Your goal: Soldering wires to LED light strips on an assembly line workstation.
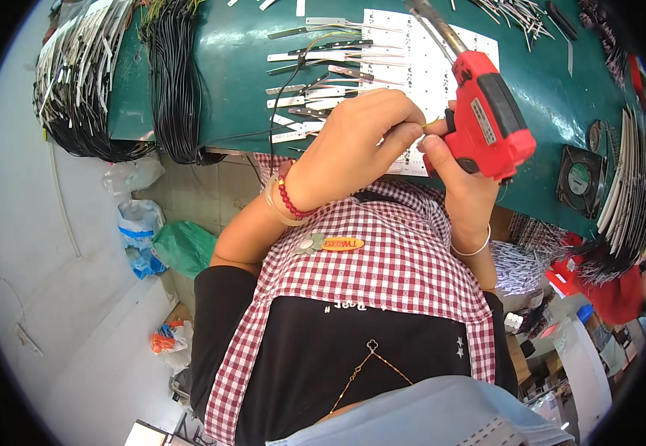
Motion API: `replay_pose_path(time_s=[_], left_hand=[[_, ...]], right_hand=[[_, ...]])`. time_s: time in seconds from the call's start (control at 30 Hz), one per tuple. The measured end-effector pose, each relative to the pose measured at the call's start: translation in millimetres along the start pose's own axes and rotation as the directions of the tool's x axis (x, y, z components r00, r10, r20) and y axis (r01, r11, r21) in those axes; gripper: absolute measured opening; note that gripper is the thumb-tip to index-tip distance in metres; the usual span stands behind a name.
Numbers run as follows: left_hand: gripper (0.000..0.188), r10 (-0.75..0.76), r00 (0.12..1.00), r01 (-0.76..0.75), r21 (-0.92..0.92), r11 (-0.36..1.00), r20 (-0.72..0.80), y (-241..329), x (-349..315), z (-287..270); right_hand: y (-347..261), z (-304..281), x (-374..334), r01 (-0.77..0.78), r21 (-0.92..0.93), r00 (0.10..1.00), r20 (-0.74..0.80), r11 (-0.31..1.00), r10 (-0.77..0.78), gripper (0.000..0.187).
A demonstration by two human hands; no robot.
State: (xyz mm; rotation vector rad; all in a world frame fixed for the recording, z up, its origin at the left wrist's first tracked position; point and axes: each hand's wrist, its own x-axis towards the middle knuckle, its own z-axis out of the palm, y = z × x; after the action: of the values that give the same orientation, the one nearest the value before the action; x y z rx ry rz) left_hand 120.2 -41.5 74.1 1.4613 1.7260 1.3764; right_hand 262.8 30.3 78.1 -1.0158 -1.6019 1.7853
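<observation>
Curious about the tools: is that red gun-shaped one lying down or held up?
Held up: the right hand grips the red tool, whose metal barrel points away from the person.

The oval orange badge (343, 244) on the checked apron (412, 275) has lettering, and there's white lettering (349, 305) on the black top (405, 338) too. Label (483, 121) on the red soldering gun (507, 141)? Way too tiny to read.
</observation>
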Motion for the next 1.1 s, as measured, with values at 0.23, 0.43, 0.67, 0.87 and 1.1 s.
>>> replay_pose_path(time_s=[0.23,0.43,0.67,0.87,1.1], left_hand=[[0.008,0.104,0.995,-0.104,0.197,0.975,0.011,-9,-10,9],[0.008,-0.266,0.964,0.264,-0.066,0.962,-0.015,-8,-23,16],[0.011,-0.160,0.968,0.208,0.261,0.943,-0.193,-59,2,-20],[0.010,-0.094,0.996,0.073,0.537,0.840,0.011,-106,21,-37],[0.010,-0.065,0.988,-0.040,0.644,0.764,0.138,-96,30,-32]], right_hand=[[6,-4,-1,-0.074,0.061,0.997,0.012,0.995,0.074,0.044],[23,-1,-4,0.169,-0.374,0.984,0.017,0.912,-0.175,0.040],[20,-3,5,-0.046,-0.075,0.974,-0.223,0.996,0.028,0.041],[18,-21,16,0.105,0.059,0.972,-0.217,0.993,-0.090,0.038],[18,-22,17,0.089,0.099,0.973,-0.223,0.991,-0.065,0.038]])
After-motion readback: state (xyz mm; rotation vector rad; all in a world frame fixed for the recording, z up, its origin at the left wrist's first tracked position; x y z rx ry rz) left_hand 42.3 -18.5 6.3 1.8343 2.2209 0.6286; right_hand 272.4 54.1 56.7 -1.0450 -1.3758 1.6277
